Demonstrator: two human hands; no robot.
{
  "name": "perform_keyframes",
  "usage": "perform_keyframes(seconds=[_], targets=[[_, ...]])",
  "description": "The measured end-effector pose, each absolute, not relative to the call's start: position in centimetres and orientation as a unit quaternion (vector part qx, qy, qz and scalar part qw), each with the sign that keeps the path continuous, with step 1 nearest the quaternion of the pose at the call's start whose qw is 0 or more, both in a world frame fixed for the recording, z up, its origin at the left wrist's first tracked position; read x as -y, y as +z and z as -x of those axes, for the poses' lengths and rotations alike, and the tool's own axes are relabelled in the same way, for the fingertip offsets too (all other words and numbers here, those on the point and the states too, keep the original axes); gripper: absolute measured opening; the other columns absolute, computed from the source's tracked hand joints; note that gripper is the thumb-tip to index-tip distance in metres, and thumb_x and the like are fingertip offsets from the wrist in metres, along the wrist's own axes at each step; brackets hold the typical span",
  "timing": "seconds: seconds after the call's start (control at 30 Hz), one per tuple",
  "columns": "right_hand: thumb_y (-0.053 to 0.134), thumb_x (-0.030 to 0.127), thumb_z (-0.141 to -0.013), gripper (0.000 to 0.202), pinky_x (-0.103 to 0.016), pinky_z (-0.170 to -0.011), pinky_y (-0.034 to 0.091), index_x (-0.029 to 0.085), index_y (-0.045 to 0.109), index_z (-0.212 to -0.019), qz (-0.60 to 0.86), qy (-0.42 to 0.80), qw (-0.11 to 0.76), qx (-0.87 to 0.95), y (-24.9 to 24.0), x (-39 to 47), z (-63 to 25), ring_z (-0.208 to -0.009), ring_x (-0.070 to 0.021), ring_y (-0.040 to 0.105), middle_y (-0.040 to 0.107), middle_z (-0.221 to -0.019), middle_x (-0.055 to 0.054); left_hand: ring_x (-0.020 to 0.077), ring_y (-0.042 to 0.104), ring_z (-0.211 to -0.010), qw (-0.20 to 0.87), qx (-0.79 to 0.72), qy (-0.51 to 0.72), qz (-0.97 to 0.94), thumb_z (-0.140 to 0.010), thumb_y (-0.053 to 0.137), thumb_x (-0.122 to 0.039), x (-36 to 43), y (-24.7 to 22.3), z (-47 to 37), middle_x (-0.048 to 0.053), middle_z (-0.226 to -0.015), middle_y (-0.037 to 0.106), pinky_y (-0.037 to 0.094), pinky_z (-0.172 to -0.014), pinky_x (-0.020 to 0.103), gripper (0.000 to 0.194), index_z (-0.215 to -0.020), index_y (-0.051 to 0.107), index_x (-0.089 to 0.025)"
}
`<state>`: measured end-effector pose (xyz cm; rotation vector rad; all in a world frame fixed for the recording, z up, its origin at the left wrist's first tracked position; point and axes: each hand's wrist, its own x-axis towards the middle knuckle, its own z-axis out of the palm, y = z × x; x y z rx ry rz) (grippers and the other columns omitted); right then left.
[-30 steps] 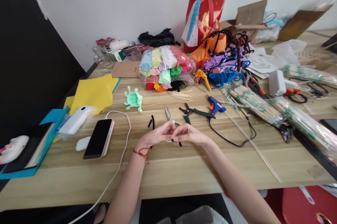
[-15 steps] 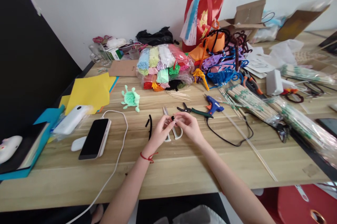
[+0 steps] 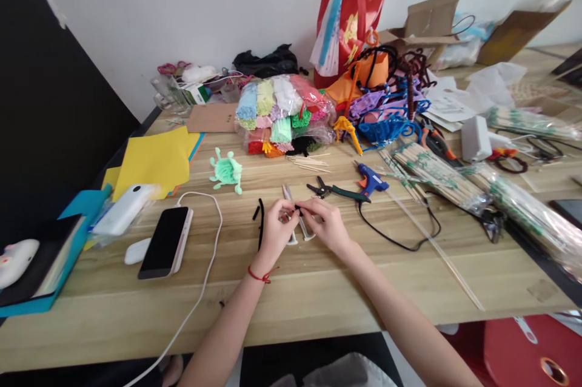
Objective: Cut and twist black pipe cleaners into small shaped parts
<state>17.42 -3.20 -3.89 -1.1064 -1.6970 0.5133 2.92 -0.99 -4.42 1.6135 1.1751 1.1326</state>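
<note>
Between the fingertips of both hands is a small black piece (image 3: 297, 208), perhaps fuzzy stem; its shape is too small to tell. My left hand (image 3: 278, 230) pinches it from the left, and my right hand (image 3: 326, 224) from the right. White-handled scissors (image 3: 304, 228) lie under the hands, partly hidden. A long black strip (image 3: 260, 223) and a short black piece (image 3: 255, 213) rest left of my left hand. Farther left stands a mint-green fuzzy figure (image 3: 227, 171).
Green-handled pliers (image 3: 348, 193) and a blue glue gun (image 3: 371, 181) lie to the right, with a black cord. A phone (image 3: 164, 242) and white cable (image 3: 210, 265) are left. Behind sit bagged fuzzy stems (image 3: 282, 111) and a red bag (image 3: 354, 23).
My fingertips have drawn closer round the black piece, and both hands sit slightly lower. The view has shifted a little.
</note>
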Motion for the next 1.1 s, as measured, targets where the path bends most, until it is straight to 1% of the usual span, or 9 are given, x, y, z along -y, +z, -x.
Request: perform_keyframes(seconds=[0.13,0.27,0.47,0.63,0.77,0.9,1.1], targets=[[0.051,0.018,-0.086,0.024,-0.030,-0.079,0.052,0.023,0.065,-0.104,0.463,0.203,0.500,0.703,-4.0,3.3,-17.3,-0.085,-0.0172,0.064,0.067,-0.094,-0.006,0.0117,0.058,-0.067,0.431,-0.473,0.444,-0.627,-0.075,0.059,-0.021,0.9,-4.5,-3.0,0.000,-0.073,0.060,0.042,-0.059,0.021,0.007,-0.077,0.054,-0.017],[0.051,0.018,-0.084,0.022,-0.029,-0.076,0.051,0.021,0.064,-0.102,0.481,0.210,0.491,0.695,-4.0,3.4,-17.4,-0.082,-0.0176,0.063,0.066,-0.092,-0.007,0.0122,0.059,-0.067,0.455,-0.470,0.437,-0.618,-0.075,0.061,-0.027,0.8,-4.5,-2.9,0.000,-0.073,0.061,0.044,-0.061,0.022,0.012,-0.078,0.055,-0.017],[0.052,0.021,-0.083,0.018,-0.029,-0.068,0.050,0.021,0.062,-0.098,0.535,0.219,0.447,0.683,-4.1,3.5,-17.5,-0.069,-0.0168,0.059,0.063,-0.084,-0.006,0.0135,0.060,-0.069,0.461,-0.461,0.420,-0.631,-0.077,0.061,-0.032,1.0,-4.3,-2.9,0.003,-0.075,0.064,0.046,-0.063,0.023,0.016,-0.080,0.059,-0.016],[0.048,0.021,-0.086,0.018,-0.028,-0.069,0.048,0.020,0.060,-0.099,0.552,0.191,0.423,0.693,-4.2,3.7,-17.2,-0.071,-0.0174,0.059,0.061,-0.085,-0.007,0.0117,0.057,-0.062,0.455,-0.465,0.411,-0.638,-0.077,0.061,-0.031,1.1,-4.2,-2.9,0.001,-0.068,0.062,0.044,-0.058,0.022,0.015,-0.076,0.058,-0.016],[0.047,0.022,-0.088,0.016,-0.028,-0.069,0.047,0.019,0.059,-0.098,0.553,0.177,0.404,0.707,-4.1,3.8,-17.2,-0.074,-0.0185,0.059,0.061,-0.087,-0.008,0.0107,0.054,-0.059,0.439,-0.476,0.405,-0.646,-0.076,0.060,-0.027,1.0,-4.2,-2.7,0.000,-0.065,0.060,0.042,-0.055,0.021,0.011,-0.075,0.058,-0.016],[0.046,0.023,-0.089,0.014,-0.028,-0.071,0.047,0.019,0.058,-0.095,0.548,0.189,0.401,0.709,-4.3,3.7,-17.4,-0.076,-0.0184,0.060,0.062,-0.090,-0.008,0.0113,0.054,-0.059,0.412,-0.482,0.391,-0.667,-0.078,0.058,-0.026,0.8,-4.0,-2.3,0.001,-0.067,0.061,0.042,-0.056,0.022,0.011,-0.077,0.059,-0.016],[0.046,0.023,-0.089,0.013,-0.029,-0.071,0.047,0.020,0.058,-0.090,0.551,0.200,0.409,0.700,-4.2,3.6,-17.5,-0.075,-0.0186,0.061,0.063,-0.087,-0.007,0.0126,0.054,-0.063,0.337,-0.471,0.397,-0.712,-0.077,0.059,-0.025,0.6,-3.4,-2.1,0.002,-0.073,0.063,0.042,-0.060,0.024,0.009,-0.080,0.063,-0.018]])
